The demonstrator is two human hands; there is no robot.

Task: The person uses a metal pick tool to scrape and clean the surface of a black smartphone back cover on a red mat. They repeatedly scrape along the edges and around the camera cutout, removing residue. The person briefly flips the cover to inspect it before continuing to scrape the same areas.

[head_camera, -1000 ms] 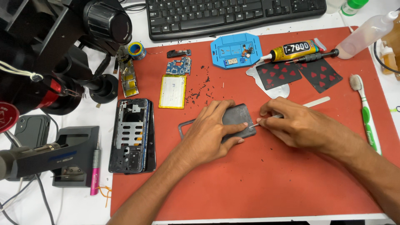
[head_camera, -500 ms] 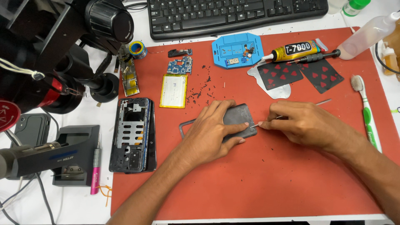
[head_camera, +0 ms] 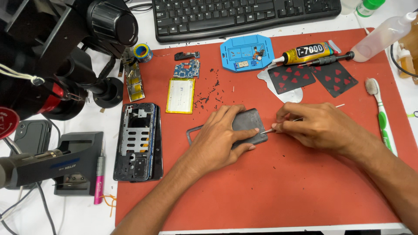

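Observation:
My left hand [head_camera: 220, 139] presses flat on a dark grey phone back cover [head_camera: 249, 123] lying on the red work mat [head_camera: 270, 191]. My right hand [head_camera: 315, 126] grips thin metal tweezers [head_camera: 283, 124], whose tips touch the cover's right edge next to my left index finger. A thin grey frame [head_camera: 192, 132] sticks out from under my left hand on the left.
A stripped phone chassis [head_camera: 138, 141], a yellow-edged battery [head_camera: 180, 95], a blue circuit board [head_camera: 186, 69], a blue parts tray [head_camera: 246, 53], a glue tube [head_camera: 305, 52] and two playing cards [head_camera: 312, 77] lie on the mat. Keyboard [head_camera: 244, 15] at the back, microscope [head_camera: 65, 52] left, toothbrush [head_camera: 381, 117] right.
My right hand has shifted slightly along the cover's right edge with the tweezers. My left hand stays pressed on the cover.

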